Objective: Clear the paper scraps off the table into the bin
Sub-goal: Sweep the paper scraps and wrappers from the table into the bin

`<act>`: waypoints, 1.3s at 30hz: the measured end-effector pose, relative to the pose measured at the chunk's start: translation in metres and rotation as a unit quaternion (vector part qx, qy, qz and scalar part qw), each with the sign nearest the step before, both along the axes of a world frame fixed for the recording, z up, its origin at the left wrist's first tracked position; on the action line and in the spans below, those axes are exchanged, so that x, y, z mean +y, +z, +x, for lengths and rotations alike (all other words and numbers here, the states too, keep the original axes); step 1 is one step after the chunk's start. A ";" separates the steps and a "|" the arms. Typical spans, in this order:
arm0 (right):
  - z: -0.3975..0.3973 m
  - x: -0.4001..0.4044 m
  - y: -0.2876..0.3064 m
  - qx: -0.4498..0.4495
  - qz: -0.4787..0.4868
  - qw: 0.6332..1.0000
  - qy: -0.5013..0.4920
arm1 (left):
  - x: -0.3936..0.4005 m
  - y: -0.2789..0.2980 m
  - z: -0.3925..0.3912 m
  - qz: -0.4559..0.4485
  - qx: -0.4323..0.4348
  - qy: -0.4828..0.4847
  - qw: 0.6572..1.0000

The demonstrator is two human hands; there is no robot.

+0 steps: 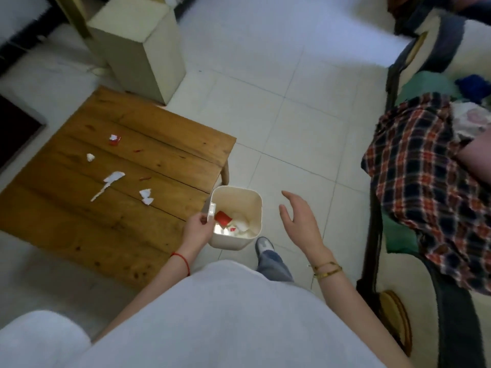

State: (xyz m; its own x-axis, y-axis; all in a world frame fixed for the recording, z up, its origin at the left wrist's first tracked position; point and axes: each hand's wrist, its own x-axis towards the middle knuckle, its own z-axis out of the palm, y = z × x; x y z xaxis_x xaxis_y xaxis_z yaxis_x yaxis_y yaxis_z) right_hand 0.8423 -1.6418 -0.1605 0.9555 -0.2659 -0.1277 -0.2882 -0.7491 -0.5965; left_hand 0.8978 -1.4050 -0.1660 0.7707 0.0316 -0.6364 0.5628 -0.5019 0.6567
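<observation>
A small cream bin [249, 197] hangs beside the right front corner of the low wooden table [170, 144], with red and white scraps inside it. My left hand [195, 229] grips the bin by its left rim handle. My right hand [299, 219] hovers open to the right of the bin, holding nothing. On the tabletop lie several scraps: a red and white piece [114, 139], a small white piece [90, 157], a long white strip [109, 183], a torn white piece [146, 196] and two thin red slivers [145, 178].
A tall cream box [143, 49] stands on the tiled floor behind the table. A sofa with a plaid blanket [419, 181] runs along the right. My shoe [263, 245] is just below the bin. Open tiled floor [292, 115] lies ahead.
</observation>
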 end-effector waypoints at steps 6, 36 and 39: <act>0.075 -0.042 -0.013 0.004 -0.008 0.983 0.181 | -0.037 -0.012 -0.010 0.007 0.013 0.163 0.987; 0.284 0.152 -0.117 0.058 -0.073 0.770 0.631 | -0.047 -0.113 -0.024 0.002 0.117 0.511 0.852; 0.302 0.174 -0.140 0.058 -0.089 0.739 0.665 | -0.050 -0.139 -0.016 0.008 0.125 0.536 0.835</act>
State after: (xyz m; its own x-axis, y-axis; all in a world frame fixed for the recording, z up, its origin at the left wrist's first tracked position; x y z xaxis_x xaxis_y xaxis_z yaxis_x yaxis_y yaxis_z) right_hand 1.1445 -1.4674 -0.3008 0.3726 0.8766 -0.3045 0.7324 -0.4793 -0.4836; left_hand 0.8814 -1.4552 -0.3046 0.1378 0.6281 -0.7659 0.8130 0.3699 0.4497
